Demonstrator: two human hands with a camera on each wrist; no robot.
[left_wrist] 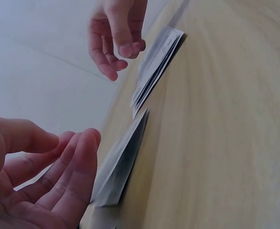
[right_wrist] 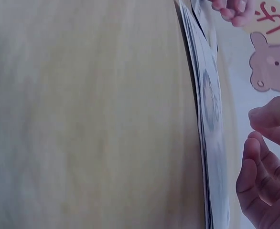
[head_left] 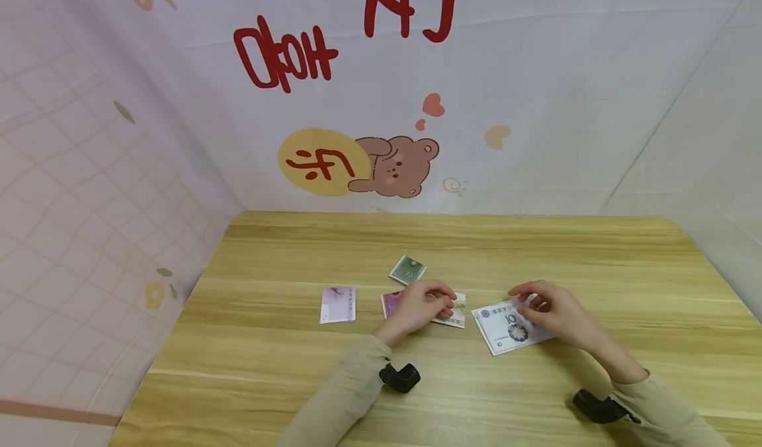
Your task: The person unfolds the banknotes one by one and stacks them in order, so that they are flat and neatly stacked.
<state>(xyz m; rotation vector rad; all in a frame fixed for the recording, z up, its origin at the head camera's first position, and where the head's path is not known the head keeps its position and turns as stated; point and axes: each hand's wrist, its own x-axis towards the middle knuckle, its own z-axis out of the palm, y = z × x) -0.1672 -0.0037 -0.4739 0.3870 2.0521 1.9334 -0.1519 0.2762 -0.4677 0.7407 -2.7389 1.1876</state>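
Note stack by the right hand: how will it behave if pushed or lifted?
The note stack is probably light and floppy, as its sheets look thin. A push may slide the top sheets off the rest, since gaps show between layers at the edge. Lying low on the table, it seems unlikely to roll or tip.

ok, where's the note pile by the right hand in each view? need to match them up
Head: the note pile is in the lower half, right of centre, partly hidden by the right hand.
Left wrist: upper half, near the middle, just right of that hand.
Right wrist: a tall, narrow strip right of centre, running down to the bottom edge, left of that hand.
Shared landmark: the right hand, seen in all three.
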